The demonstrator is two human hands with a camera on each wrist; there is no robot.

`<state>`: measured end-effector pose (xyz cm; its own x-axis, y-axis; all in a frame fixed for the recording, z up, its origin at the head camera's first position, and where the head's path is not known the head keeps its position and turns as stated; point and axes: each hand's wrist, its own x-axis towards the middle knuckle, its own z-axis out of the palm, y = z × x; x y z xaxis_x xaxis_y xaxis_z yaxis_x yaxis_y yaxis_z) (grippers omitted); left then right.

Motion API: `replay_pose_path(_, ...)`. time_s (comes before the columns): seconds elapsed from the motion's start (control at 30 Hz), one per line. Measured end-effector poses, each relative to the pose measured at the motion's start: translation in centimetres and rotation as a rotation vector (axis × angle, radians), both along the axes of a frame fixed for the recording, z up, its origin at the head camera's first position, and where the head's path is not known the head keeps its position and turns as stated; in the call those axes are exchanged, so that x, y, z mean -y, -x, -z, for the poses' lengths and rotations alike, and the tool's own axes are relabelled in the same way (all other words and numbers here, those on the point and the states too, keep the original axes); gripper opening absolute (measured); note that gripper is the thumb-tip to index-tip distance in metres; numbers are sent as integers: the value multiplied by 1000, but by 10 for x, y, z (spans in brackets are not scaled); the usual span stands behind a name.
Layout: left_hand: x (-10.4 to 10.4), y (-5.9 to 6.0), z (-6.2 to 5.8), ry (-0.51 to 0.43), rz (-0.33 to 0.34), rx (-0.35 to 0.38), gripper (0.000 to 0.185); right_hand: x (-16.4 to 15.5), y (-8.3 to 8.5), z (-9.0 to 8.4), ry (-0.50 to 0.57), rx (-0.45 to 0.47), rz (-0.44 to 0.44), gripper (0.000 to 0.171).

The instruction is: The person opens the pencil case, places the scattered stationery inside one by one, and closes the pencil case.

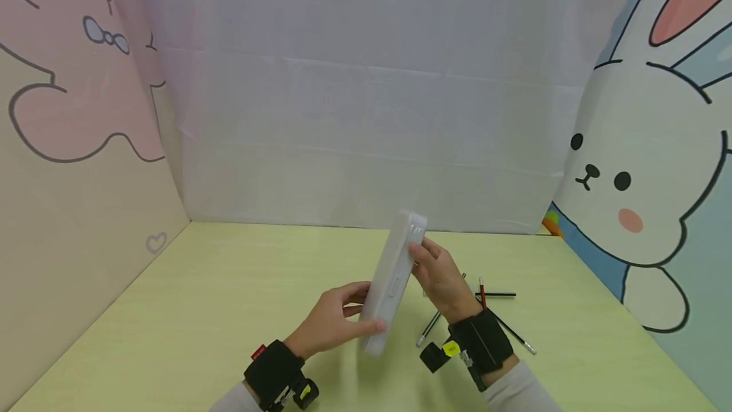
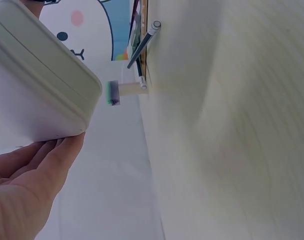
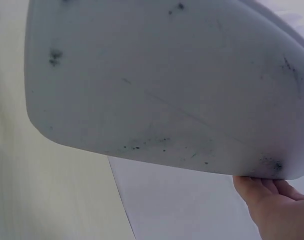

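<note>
A white plastic pencil case, closed, is held tilted on end above the table between both hands. My left hand grips its lower end, thumb on the near side and fingers on the far side. Higher up, my right hand holds the opposite edge with the thumb on the front. In the left wrist view, the case's rounded end rises over the left hand's fingers. Dark smudges mark the broad face of the case in the right wrist view, with the right hand at its edge.
Several pencils lie crossed on the table right of the case, including a dark one and a reddish one, partly behind the right wrist. A small pale block with a green-and-dark end is near them. A white sheet hangs behind.
</note>
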<state>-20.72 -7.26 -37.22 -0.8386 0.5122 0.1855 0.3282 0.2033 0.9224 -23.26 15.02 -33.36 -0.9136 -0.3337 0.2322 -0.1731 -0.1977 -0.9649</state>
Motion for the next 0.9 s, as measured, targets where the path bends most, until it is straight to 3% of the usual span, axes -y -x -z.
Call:
replay_pose_path(0.43, -1, -1, -2, -5, 16, -61, 62, -2, -1, 2, -2, -21, 34, 76)
replay_pose_path(0.77, 2, 2, -4, 15, 55, -61, 61, -2, 0, 5, -21, -2, 75, 77)
replay_pose_path(0.9, 3, 3, -4, -34, 82, -43, 62, -5, 2, 4, 3, -45, 45, 57)
